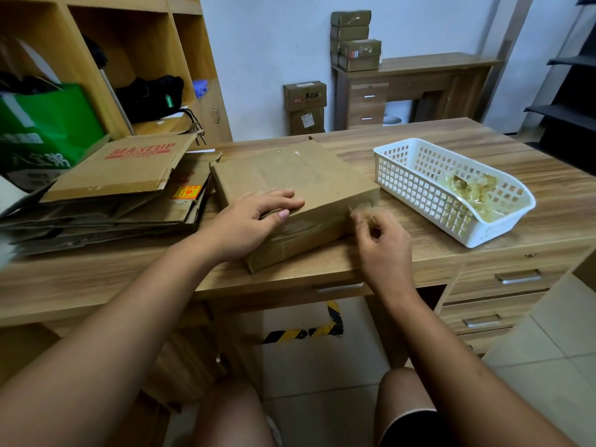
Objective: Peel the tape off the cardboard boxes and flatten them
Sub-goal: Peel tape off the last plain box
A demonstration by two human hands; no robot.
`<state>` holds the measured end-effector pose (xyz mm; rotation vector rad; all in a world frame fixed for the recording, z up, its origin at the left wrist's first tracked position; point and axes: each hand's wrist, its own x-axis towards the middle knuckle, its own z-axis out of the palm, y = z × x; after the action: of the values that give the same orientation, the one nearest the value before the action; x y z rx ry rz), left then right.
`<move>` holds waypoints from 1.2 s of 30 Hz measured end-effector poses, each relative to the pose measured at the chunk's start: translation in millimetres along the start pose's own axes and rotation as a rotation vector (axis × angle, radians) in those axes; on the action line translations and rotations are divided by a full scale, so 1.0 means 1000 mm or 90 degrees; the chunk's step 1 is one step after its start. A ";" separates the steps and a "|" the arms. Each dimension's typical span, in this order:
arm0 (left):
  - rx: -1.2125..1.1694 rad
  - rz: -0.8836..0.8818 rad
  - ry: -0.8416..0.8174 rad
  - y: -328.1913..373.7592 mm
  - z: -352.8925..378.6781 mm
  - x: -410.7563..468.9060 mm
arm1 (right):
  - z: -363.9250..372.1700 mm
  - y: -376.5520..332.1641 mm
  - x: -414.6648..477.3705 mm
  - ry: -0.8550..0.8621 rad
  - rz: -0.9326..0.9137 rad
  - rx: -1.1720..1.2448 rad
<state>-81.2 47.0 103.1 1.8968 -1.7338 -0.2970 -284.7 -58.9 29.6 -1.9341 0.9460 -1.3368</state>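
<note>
At the near right corner of the cardboard box (pixel 306 175), our right grip (pixel 383 250) is pinching a frayed end of clear tape (pixel 361 206), fingers curled. Our left grip (pixel 254 221) is lying flat, pinning the box to the table (pixel 129 275). We are judging the box light and stiff, and the tape thin, sticky and quick to tear.

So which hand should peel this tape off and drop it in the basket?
Right. The right hand is at the box's near right corner, apparently pinching the loose tape, and the white basket lies on that side. The left hand lies flat on the box, steadying it.
</note>
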 end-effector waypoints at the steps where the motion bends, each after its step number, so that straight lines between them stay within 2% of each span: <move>1: 0.000 0.000 0.008 0.001 0.002 0.001 | 0.000 0.000 0.001 0.002 0.013 -0.003; 8: -0.007 -0.001 0.055 -0.001 0.007 0.003 | 0.008 -0.009 -0.005 -0.011 0.072 -0.010; 11: -0.013 -0.005 0.063 -0.004 0.009 0.005 | 0.017 -0.019 -0.017 -0.037 0.050 -0.006; 16: -0.037 0.000 0.083 -0.002 0.013 0.009 | 0.050 -0.045 -0.055 -0.153 -0.059 0.034; 26: -0.012 -0.010 0.086 0.002 0.015 0.010 | 0.031 -0.022 -0.017 -0.061 0.130 0.097; 29: -0.014 -0.014 0.084 0.001 0.015 0.010 | 0.027 -0.022 -0.009 -0.037 0.141 0.092; 33: -0.012 -0.009 0.091 0.002 0.014 0.009 | 0.019 -0.021 -0.006 -0.036 0.148 0.007; 36: -0.005 -0.011 0.092 0.003 0.014 0.009 | 0.023 -0.016 -0.013 -0.036 0.105 -0.024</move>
<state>-89.5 34.3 94.7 1.8805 -1.6191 -0.1694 -262.9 -37.2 28.9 -1.8671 1.0859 -1.1724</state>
